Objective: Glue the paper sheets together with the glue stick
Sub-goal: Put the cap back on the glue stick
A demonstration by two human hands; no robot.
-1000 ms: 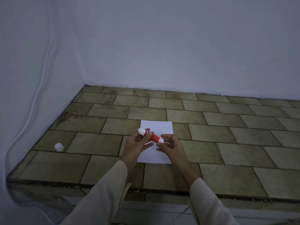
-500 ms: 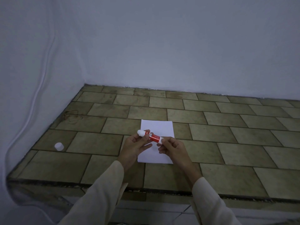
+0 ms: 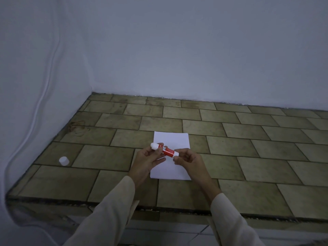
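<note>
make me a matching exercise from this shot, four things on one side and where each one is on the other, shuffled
Things:
1. glue stick
2. paper sheet
3. small white cap
4. white cable

Places:
A. running down the wall on the left
B. alone on the tiles, far left of the counter
C. held above the counter between the left hand and the right hand
D. flat on the tiled counter, under the hands

Pairs: 1-C, 2-D, 3-B, 4-A

Tiled ledge (image 3: pixel 230 150), white paper sheet (image 3: pixel 171 139) lying flat, small white cap (image 3: pixel 64 161) well left
</note>
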